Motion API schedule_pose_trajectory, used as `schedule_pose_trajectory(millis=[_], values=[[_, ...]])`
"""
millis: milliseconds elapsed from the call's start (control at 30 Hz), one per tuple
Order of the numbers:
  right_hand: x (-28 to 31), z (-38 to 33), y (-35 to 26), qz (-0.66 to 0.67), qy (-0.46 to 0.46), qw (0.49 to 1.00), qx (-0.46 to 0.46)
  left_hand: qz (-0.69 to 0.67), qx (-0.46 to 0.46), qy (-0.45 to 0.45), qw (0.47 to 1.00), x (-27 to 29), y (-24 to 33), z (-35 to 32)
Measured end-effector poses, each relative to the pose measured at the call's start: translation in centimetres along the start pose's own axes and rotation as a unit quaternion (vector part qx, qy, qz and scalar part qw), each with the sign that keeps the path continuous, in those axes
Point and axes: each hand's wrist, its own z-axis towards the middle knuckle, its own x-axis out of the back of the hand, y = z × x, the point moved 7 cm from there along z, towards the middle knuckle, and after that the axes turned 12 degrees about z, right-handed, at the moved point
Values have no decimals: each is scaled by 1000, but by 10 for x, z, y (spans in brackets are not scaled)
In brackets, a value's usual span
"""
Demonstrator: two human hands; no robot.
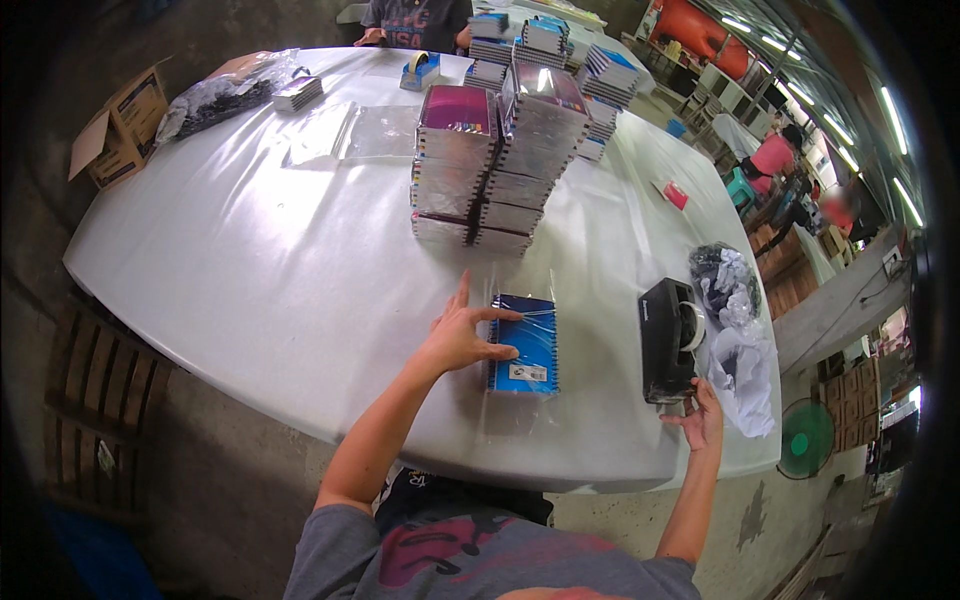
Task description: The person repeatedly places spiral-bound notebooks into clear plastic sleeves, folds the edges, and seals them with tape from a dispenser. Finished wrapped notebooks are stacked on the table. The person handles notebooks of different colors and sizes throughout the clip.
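Observation:
A blue spiral notebook (535, 345) lies in a clear plastic sleeve (515, 415) on the white table, in front of me. My left hand (465, 335) rests on it with fingers spread, its thumb and a fingertip touching the covered notebook. To the right stands a black tape dispenser (660, 335) with a roll of tape (690, 325). At the dispenser's near end is my right hand (703, 415), its fingertips against that end and its thumb held apart. Whether any tape is on those fingers is too small to tell.
Tall stacks of wrapped notebooks (455, 160) stand beyond the sleeve. Crumpled plastic (740, 370) lies right of the dispenser. Farther off are loose clear sleeves (375, 132), a blue tape dispenser (420, 70), a cardboard box (125, 130) and a person (415, 22) across the table.

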Motion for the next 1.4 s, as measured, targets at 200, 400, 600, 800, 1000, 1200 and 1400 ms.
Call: schedule_pose_trajectory(millis=[200, 400, 600, 800, 1000, 1200, 1400], values=[[-10, -16, -7, 10, 1, 1000, -16, 1, 1, 5, 1000, -4, -2, 1], [1, -20, 5, -42, 42, 998, 4, -11, -29, 27, 999, -9, -10, 8], [7, -20, -8, -420, 102, 897, 98, -5, -33, 33, 999, -10, -11, 9], [-42, -61, -35, -665, 135, 662, 320, 21, -46, 32, 998, -8, -11, 6], [-193, -50, 3, -414, -156, 889, 117, 6, -30, 15, 999, -7, -10, 3], [-310, -28, 71, -409, -361, 838, -22, 4, -29, 29, 999, -8, -11, 4], [-344, 7, 114, -466, -419, 779, 36, -6, -28, 30, 999, -14, -20, 10]])
